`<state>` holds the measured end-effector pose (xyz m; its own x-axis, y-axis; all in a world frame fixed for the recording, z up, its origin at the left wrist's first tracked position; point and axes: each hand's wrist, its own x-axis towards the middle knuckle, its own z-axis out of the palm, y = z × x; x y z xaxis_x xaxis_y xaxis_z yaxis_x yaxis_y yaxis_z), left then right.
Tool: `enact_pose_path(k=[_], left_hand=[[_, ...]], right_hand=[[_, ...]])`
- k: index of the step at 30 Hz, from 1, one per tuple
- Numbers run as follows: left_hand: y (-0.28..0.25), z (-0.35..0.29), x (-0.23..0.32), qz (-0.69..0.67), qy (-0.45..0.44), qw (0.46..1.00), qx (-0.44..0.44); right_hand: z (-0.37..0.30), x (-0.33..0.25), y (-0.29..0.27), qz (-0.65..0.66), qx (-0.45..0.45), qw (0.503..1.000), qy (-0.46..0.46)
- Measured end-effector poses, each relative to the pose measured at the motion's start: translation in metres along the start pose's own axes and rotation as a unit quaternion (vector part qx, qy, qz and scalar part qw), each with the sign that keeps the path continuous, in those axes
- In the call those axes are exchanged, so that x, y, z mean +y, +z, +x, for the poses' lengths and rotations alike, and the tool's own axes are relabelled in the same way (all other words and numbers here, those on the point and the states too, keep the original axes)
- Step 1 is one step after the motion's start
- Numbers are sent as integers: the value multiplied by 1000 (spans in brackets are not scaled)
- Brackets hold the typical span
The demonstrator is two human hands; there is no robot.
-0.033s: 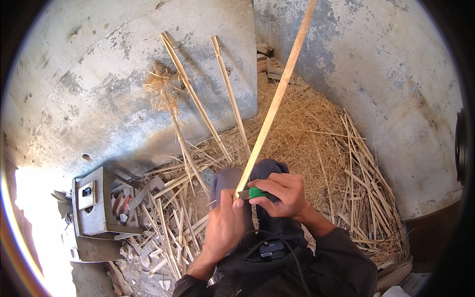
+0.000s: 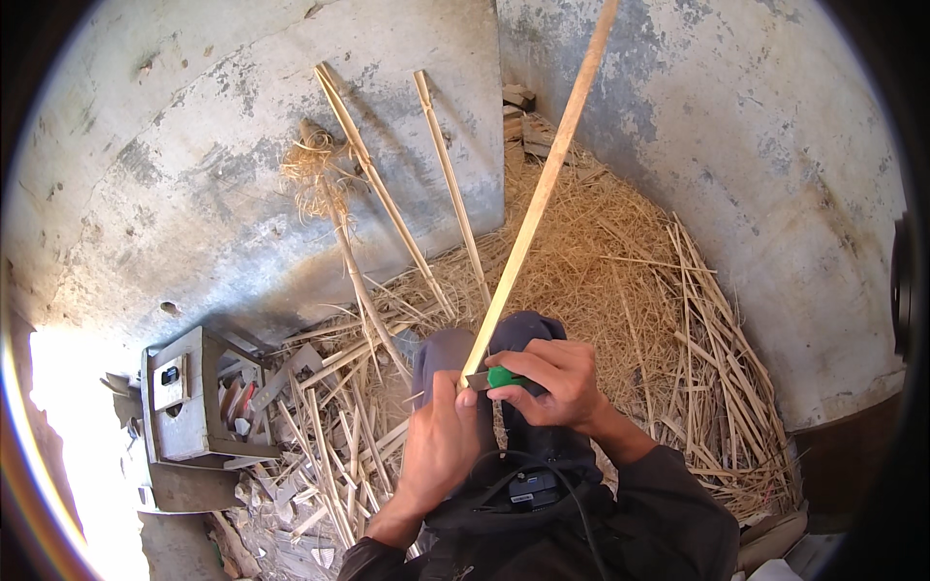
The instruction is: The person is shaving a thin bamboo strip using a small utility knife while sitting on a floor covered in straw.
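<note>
A long, flat bamboo strip (image 2: 536, 215) slants up and away from my lap, leaning a little to the right. Its near end sits in the closed fingers of my left hand (image 2: 443, 436). Wrapped round a green-handled knife (image 2: 504, 377), my right hand (image 2: 557, 382) is just to the right of that end. The short grey blade points left and meets the strip close to my left thumb. My left fingers hide the very tip of the strip.
Bamboo poles (image 2: 387, 198) lean on the left wall, beside a stick topped with curled shavings (image 2: 315, 174). Shavings (image 2: 591, 252) cover the floor ahead, split strips (image 2: 722, 387) pile up at right. A wooden stool-like box (image 2: 184, 436) holding tools lies at left.
</note>
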<state>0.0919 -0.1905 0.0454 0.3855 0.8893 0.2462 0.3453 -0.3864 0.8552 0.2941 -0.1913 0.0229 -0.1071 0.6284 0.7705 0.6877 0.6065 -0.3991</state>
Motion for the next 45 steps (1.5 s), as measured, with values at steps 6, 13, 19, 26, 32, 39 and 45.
enact_pose_path(k=[6,13,19,26,32,39,45], left_hand=[[5,-2,-8,82,1,997,3],[7,-3,-9,102,-22,994,-14],[5,-6,-10,112,-24,993,-18],[3,-9,-13,124,-33,991,-28],[3,-11,-16,134,-19,990,-23],[4,-13,-15,131,-16,991,-17],[16,-38,-26,130,-59,986,-84]], right_hand=[[-2,3,-2,-29,44,999,15],[1,3,-8,-43,32,999,11],[1,2,-7,-46,28,998,10],[1,2,-7,-52,37,998,-3],[-1,2,-8,-56,42,998,-5],[0,-1,-10,-64,32,997,-4],[15,48,-45,-73,219,958,171]])
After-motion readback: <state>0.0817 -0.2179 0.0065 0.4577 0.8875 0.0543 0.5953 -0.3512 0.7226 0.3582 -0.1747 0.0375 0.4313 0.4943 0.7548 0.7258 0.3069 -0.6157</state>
